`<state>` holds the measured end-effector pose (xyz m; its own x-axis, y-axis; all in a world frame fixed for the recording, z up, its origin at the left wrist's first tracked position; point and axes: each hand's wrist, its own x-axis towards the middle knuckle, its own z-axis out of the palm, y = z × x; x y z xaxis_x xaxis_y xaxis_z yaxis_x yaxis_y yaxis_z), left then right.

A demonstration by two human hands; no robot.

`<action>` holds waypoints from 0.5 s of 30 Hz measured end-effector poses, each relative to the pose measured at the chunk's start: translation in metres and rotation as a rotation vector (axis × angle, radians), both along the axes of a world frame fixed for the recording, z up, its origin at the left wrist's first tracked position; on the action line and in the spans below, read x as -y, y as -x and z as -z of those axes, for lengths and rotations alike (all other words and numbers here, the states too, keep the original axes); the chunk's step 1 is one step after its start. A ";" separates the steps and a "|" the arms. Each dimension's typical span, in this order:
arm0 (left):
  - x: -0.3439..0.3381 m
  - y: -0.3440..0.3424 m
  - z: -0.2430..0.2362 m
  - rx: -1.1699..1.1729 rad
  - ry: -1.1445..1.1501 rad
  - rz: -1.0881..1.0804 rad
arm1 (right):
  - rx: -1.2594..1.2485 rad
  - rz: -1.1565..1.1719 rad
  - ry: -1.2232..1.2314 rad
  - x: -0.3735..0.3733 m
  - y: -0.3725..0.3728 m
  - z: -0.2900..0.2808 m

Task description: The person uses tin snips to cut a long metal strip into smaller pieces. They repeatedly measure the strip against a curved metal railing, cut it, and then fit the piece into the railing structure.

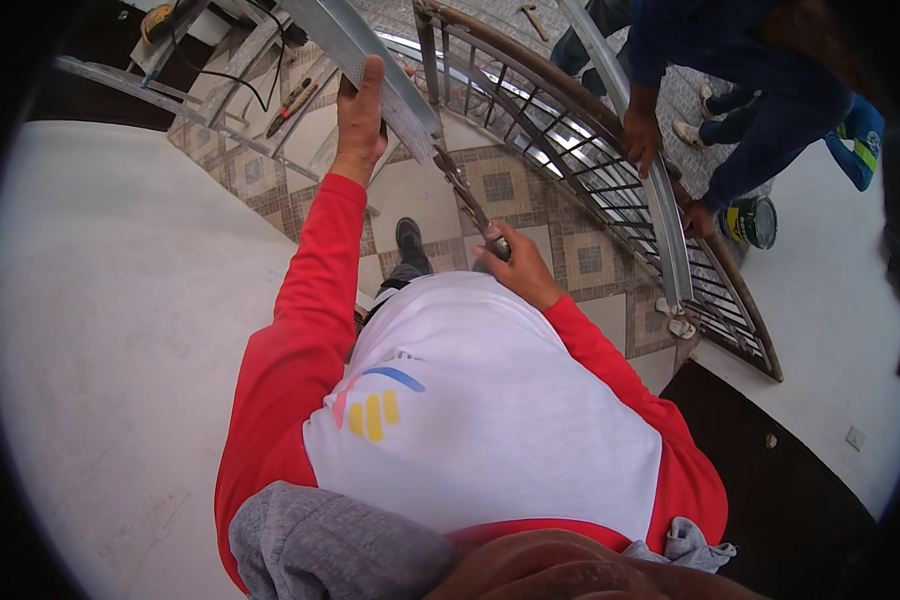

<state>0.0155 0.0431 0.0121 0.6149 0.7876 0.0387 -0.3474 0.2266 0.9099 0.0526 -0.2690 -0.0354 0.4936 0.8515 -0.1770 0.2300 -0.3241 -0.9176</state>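
Seen from the head camera, the left hand (360, 115) gripped the edge of a long galvanised metal channel (370, 55) held out ahead at arm's length. The right hand (515, 265), close to the white-and-red shirt (470, 420), was clenched around the handles of tin snips (470, 205), whose blades met the channel's near end just beyond the left hand. To the right of both hands ran a curved metal railing (590, 160), where another person's hand (642, 135) rested on the top rail. Patterned floor tiles (500, 185) lay below the snips.
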 end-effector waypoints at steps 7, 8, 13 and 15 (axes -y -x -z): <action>-0.004 0.002 0.009 -0.074 0.012 0.055 | -0.061 -0.118 0.040 0.001 -0.013 -0.005; -0.003 0.003 0.010 -0.077 0.015 0.051 | -0.057 -0.133 0.062 0.001 -0.013 -0.006; 0.003 0.002 0.015 -0.062 0.033 0.004 | -0.220 -0.118 0.106 -0.002 -0.012 -0.010; 0.002 0.003 0.015 -0.076 0.039 0.018 | -0.196 -0.122 0.093 -0.004 -0.012 -0.012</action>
